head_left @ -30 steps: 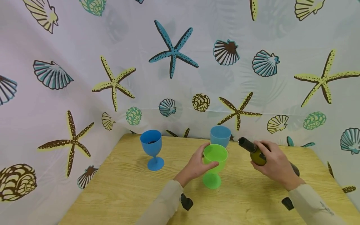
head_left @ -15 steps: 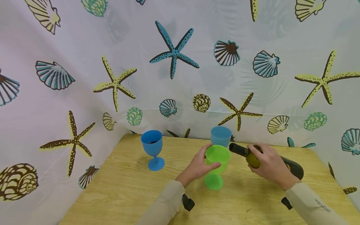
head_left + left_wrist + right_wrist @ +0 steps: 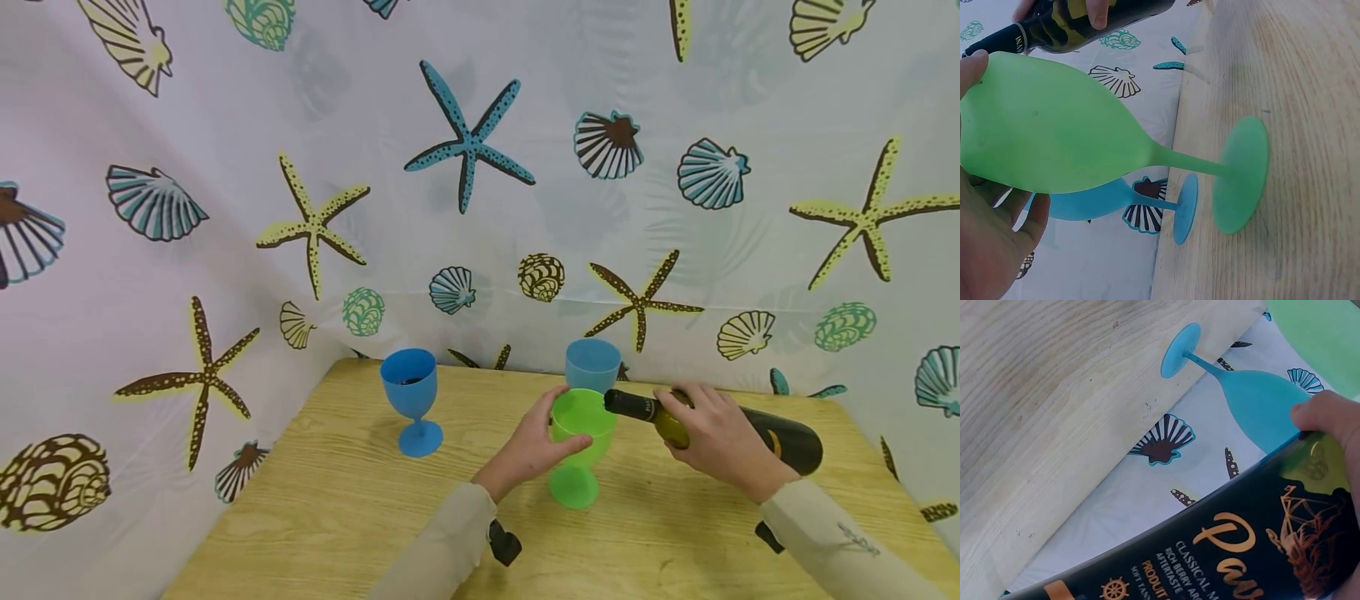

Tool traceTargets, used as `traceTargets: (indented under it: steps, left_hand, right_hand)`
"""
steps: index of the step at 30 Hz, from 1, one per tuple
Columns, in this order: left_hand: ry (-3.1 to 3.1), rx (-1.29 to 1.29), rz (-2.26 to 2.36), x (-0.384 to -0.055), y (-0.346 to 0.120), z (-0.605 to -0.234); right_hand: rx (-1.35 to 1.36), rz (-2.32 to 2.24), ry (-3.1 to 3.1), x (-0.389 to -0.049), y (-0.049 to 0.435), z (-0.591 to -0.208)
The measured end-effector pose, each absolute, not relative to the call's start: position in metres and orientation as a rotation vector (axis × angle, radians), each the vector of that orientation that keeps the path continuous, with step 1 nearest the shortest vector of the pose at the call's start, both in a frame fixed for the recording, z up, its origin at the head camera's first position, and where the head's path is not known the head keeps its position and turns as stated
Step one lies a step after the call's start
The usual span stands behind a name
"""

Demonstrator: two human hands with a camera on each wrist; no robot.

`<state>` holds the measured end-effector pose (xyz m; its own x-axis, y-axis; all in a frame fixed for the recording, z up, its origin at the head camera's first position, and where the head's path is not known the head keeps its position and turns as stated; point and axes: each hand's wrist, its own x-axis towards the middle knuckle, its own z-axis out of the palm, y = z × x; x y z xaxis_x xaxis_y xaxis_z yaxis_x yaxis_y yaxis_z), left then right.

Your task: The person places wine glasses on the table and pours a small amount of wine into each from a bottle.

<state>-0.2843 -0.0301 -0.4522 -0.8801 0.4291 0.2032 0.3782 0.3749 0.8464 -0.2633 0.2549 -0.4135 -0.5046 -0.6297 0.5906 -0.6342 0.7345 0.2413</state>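
Note:
A green plastic goblet (image 3: 582, 442) stands upright on the table, its bowl gripped by my left hand (image 3: 531, 443) with the thumb at the front and fingers behind. My right hand (image 3: 720, 435) holds a dark wine bottle (image 3: 783, 437) by its shoulder, tilted almost level. Its black neck (image 3: 630, 405) points left, and the mouth overlaps the right side of the goblet's rim in the head view. In the left wrist view the bottle neck (image 3: 994, 42) lies right at the rim of the green goblet (image 3: 1060, 125). The right wrist view shows the bottle's dark label (image 3: 1210, 550) with gold lettering.
Behind the green goblet stands a light blue goblet (image 3: 592, 363), partly hidden by it. A darker blue goblet (image 3: 411, 392) with something dark inside stands at the left on the wooden table (image 3: 337, 500). A shell-patterned curtain (image 3: 495, 225) rises along the table's back edge.
My right hand has brought the bottle left and tipped it flatter, so its mouth now reaches the green goblet's rim. The left hand keeps its grip on the goblet.

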Motion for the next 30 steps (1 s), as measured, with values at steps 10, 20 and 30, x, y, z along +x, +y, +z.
traceTargets:
  steps: [10, 20, 30]
  left_hand:
    - [2.564, 0.746, 1.552, -0.283, -0.029, -0.452]
    - [2.556, 0.725, 1.562, -0.283, -0.029, -0.449]
    - [2.533, 0.717, 1.608, -0.282, -0.028, -0.450]
  right_hand:
    - [0.978, -0.090, -2.264, -0.265, 0.260, -0.411]
    - [1.002, -0.131, -2.260, -0.267, 0.263, -0.407]
    - [1.021, -0.207, -2.249, -0.268, 0.261, -0.401]
